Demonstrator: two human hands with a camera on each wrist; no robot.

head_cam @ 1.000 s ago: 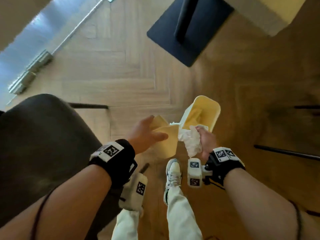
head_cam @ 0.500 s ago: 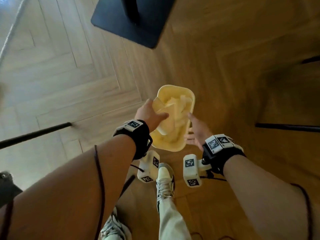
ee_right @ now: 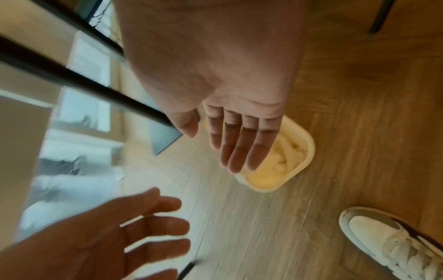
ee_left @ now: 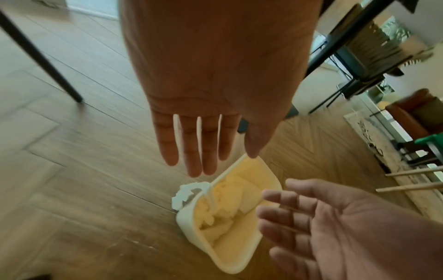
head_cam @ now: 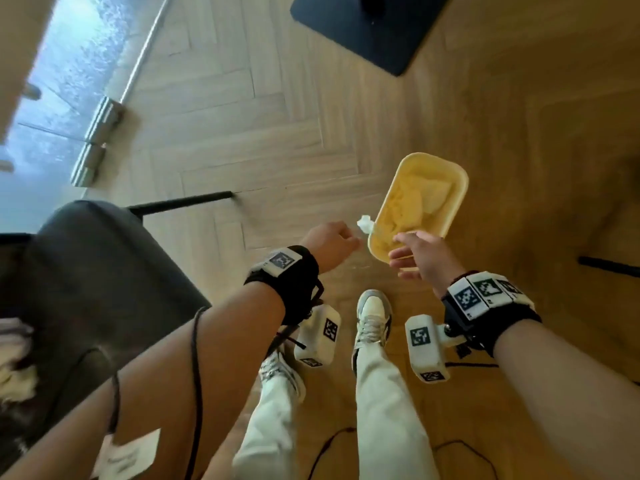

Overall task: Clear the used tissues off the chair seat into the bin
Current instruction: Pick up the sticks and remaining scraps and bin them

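left wrist band [head_cam: 282,277]: black strap, white plate with black square code marker on top
left wrist camera [head_cam: 318,336]: white block under wrist, code markers on its faces
right wrist band [head_cam: 485,299]: black, row of white marker tiles
right wrist camera [head_cam: 426,348]: white, same markers
cable [head_cam: 197,375]: thin, dark, along left forearm
forearms: bare
trousers [head_cam: 388,417]: pale, off-white
shoes [head_cam: 372,317]: white/grey, laced

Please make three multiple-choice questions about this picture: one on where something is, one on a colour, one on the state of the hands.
1. Where does the bin stand?
A. on the chair seat
B. on the wooden floor
C. on a table

2. What colour is the bin?
A. green
B. black
C. pale yellow

3. How are the two hands?
A. both open, holding nothing
B. both gripping tissues
C. left gripping the bin

Key: B, the bin stands on the floor. C, its walls are pale yellow. A, the left hand and right hand show straight fingers and bare palms.
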